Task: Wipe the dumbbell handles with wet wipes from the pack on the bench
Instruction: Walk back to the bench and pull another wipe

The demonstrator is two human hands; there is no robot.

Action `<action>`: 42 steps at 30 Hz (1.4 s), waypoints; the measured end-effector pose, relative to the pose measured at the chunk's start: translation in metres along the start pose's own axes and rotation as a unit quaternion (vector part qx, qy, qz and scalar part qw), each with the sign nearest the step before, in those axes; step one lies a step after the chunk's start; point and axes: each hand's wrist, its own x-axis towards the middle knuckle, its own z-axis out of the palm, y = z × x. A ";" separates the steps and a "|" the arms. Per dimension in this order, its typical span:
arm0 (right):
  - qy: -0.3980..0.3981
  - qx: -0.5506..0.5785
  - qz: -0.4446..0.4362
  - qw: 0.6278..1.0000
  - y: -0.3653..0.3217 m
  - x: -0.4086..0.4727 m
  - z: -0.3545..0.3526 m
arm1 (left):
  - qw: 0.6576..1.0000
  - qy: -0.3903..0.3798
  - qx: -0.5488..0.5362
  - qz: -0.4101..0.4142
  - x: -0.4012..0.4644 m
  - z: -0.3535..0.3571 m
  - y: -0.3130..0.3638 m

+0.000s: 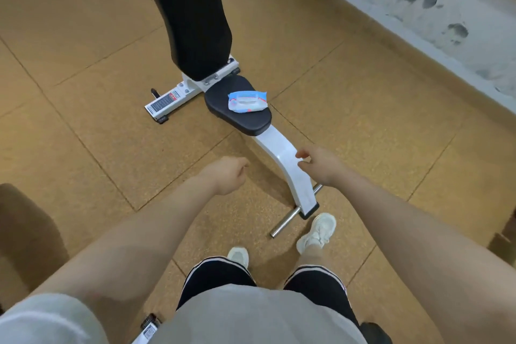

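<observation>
A white and blue pack of wet wipes [247, 102] lies on the black seat pad [243, 117] of a weight bench. Both my arms reach forward, short of the bench seat. My left hand [229, 174] hangs over the floor with its fingers loosely curled and holds nothing. My right hand [318, 165] hovers over the bench's white front leg [290, 165], fingers loosely curled, empty. No dumbbell is in view.
The bench has a tall black backrest [192, 14] and a white frame with a chrome foot bar [287, 220] near my right shoe. Brown rubber floor tiles surround it. A stained wall [435, 3] runs along the right. A dark object [25, 232] sits at the left edge.
</observation>
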 end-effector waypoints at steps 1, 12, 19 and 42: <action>-0.005 0.000 0.001 1.000 0.007 0.017 -0.006 | 1.000 0.003 -0.004 -0.003 0.016 -0.005 0.002; -0.100 -0.067 -0.056 0.991 0.079 0.208 -0.084 | 0.982 0.045 -0.129 -0.133 0.190 -0.029 0.035; -0.097 -0.018 -0.102 0.990 0.076 0.354 -0.074 | 0.961 0.100 -0.175 -0.191 0.320 -0.042 -0.010; 0.077 -0.041 -0.074 0.993 0.040 0.610 0.063 | 0.955 0.154 -0.191 -0.169 0.515 0.012 -0.198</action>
